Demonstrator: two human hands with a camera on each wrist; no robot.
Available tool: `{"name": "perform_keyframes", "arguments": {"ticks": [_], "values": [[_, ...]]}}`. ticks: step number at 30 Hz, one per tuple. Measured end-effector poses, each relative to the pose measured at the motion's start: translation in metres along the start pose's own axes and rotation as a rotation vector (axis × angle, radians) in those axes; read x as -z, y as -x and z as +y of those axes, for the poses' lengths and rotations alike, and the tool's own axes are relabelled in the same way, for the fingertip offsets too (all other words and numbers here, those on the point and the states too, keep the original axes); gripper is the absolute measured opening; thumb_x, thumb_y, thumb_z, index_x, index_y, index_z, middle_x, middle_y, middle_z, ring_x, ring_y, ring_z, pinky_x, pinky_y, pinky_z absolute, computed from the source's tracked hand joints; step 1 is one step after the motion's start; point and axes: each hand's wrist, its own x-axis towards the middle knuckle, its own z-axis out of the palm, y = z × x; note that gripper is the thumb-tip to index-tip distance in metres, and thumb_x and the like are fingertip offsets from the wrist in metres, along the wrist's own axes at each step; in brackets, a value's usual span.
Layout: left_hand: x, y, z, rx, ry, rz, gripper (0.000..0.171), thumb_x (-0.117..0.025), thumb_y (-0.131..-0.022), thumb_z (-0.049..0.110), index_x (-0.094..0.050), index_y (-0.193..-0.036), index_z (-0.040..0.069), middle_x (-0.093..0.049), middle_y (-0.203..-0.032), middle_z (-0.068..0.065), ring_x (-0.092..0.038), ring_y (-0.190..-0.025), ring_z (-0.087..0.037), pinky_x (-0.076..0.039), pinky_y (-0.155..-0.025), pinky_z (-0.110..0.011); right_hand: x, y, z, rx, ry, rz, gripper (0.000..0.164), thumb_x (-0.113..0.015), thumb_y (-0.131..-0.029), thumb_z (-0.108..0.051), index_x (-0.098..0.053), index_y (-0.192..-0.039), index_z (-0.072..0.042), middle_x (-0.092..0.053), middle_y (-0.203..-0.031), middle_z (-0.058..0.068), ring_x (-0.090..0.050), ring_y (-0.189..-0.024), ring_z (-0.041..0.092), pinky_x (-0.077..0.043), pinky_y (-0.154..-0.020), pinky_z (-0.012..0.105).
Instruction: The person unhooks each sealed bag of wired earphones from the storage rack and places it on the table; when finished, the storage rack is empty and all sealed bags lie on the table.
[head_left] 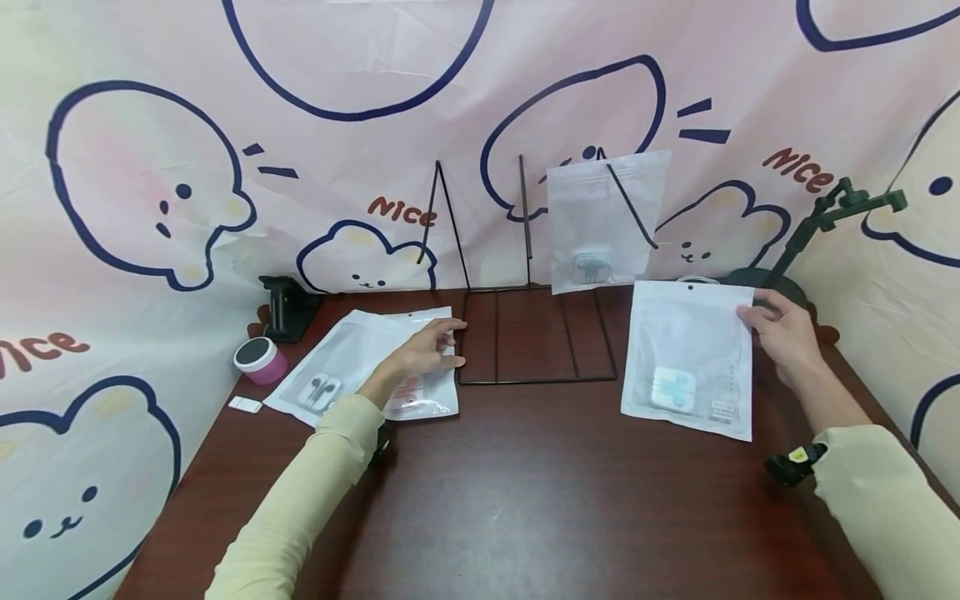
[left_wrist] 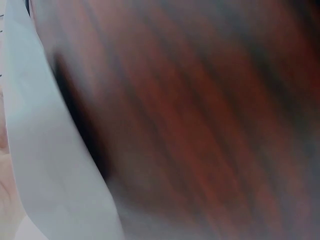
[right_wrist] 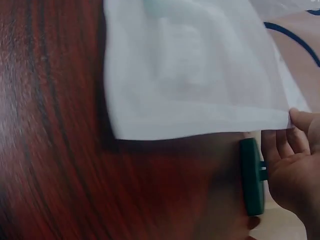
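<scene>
My right hand (head_left: 789, 335) pinches the upper right edge of a white zip bag (head_left: 690, 333), thumb against its corner in the right wrist view. A square white charger-like item (head_left: 673, 389) shows through its front. On the left, my left hand (head_left: 420, 350) lies over two overlapping white bags, thumb and index finger apart near their right edge. Wired earphones (head_left: 320, 392) show in the upper bag (head_left: 330, 354); the lower bag (head_left: 431, 392) has red print. A blurred white bag (left_wrist: 50, 130) partly covers the left wrist view.
A black wire rack (head_left: 540, 382) with upright prongs stands at the back, another white bag (head_left: 600, 217) hanging on its right prong. Nearby are a pink jar (head_left: 260, 361), a small white piece (head_left: 245, 404), a black stand (head_left: 288, 308) and a green jointed stand (head_left: 798, 242).
</scene>
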Motion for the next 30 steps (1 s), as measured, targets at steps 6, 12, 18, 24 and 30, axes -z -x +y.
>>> {"name": "perform_keyframes", "arguments": {"ticks": [6, 12, 18, 24, 30], "values": [[0.0, -0.001, -0.001, 0.01, -0.006, -0.005, 0.07, -0.075, -0.096, 0.01, -0.042, -0.158, 0.011, -0.04, -0.154, -0.013, -0.048, -0.128, -0.03, -0.039, -0.113, -0.048, -0.015, -0.009, 0.008, -0.056, -0.023, -0.048, 0.076, -0.053, -0.107, -0.045, -0.021, -0.166, -0.012, -0.041, -0.158, 0.03, -0.064, -0.107, 0.02, -0.054, -0.073, 0.015], [0.0, -0.002, -0.001, 0.022, -0.004, -0.008, 0.071, -0.076, -0.095, 0.011, -0.043, -0.158, 0.014, -0.038, -0.156, -0.01, -0.048, -0.129, -0.029, -0.038, -0.114, -0.047, -0.025, -0.018, 0.011, -0.077, -0.036, -0.093, 0.082, -0.055, -0.106, -0.045, -0.011, -0.168, -0.011, -0.032, -0.163, 0.03, -0.047, -0.135, 0.043, -0.05, -0.105, 0.044], [0.0, -0.004, 0.0, 0.028, 0.005, 0.001, 0.071, -0.076, -0.095, 0.011, -0.044, -0.157, 0.015, -0.043, -0.15, -0.011, -0.049, -0.126, -0.029, -0.038, -0.114, -0.047, -0.032, -0.021, 0.007, -0.051, -0.017, -0.115, 0.08, -0.054, -0.107, -0.041, -0.013, -0.166, -0.006, -0.035, -0.158, 0.034, -0.039, -0.138, 0.048, -0.031, -0.117, 0.065], [0.0, -0.003, 0.001, 0.024, -0.009, -0.002, 0.071, -0.076, -0.095, 0.011, -0.043, -0.158, 0.013, -0.038, -0.156, -0.012, -0.049, -0.128, -0.03, -0.038, -0.115, -0.048, -0.036, -0.023, 0.0, -0.037, 0.011, -0.125, 0.071, -0.052, -0.109, -0.032, -0.019, -0.165, -0.002, -0.034, -0.158, 0.034, -0.036, -0.141, 0.049, -0.028, -0.119, 0.065], [0.0, -0.002, 0.002, 0.026, -0.026, -0.003, 0.071, -0.075, -0.096, 0.012, -0.042, -0.159, 0.013, -0.041, -0.154, -0.014, -0.048, -0.13, -0.032, -0.038, -0.115, -0.049, -0.038, -0.026, 0.001, -0.05, 0.007, -0.144, 0.071, -0.051, -0.109, -0.036, -0.022, -0.164, -0.003, -0.03, -0.162, 0.032, -0.035, -0.144, 0.047, -0.03, -0.119, 0.063]]}}
